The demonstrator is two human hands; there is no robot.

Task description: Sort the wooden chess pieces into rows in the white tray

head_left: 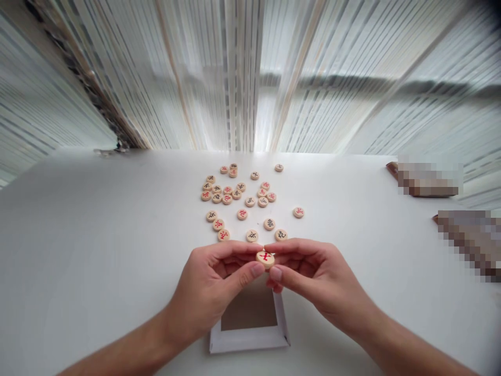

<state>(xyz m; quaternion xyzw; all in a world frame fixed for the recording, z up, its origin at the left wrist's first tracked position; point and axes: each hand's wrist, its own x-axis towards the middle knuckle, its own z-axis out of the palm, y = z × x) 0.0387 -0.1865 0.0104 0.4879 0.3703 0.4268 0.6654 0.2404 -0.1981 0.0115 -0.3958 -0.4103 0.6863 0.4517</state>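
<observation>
From where I stand, a smooth white surface (117, 250) spreads wide, its far edge running straight across. Past it, from ten round to two o'clock, hang pale striped curtains (242, 78), grey and dashed lines mixed with tan bands. Daylight filters softly through them. A dark, ragged strip (84, 73) slants down at eleven o'clock, and a shadowy horizontal band (352, 83) shows behind the fabric toward one.

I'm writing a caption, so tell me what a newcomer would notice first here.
Probably the red-marked disc, held between the left hand and right hand. Next, the round pieces scattered beyond them on the white table, then the open box below.
</observation>
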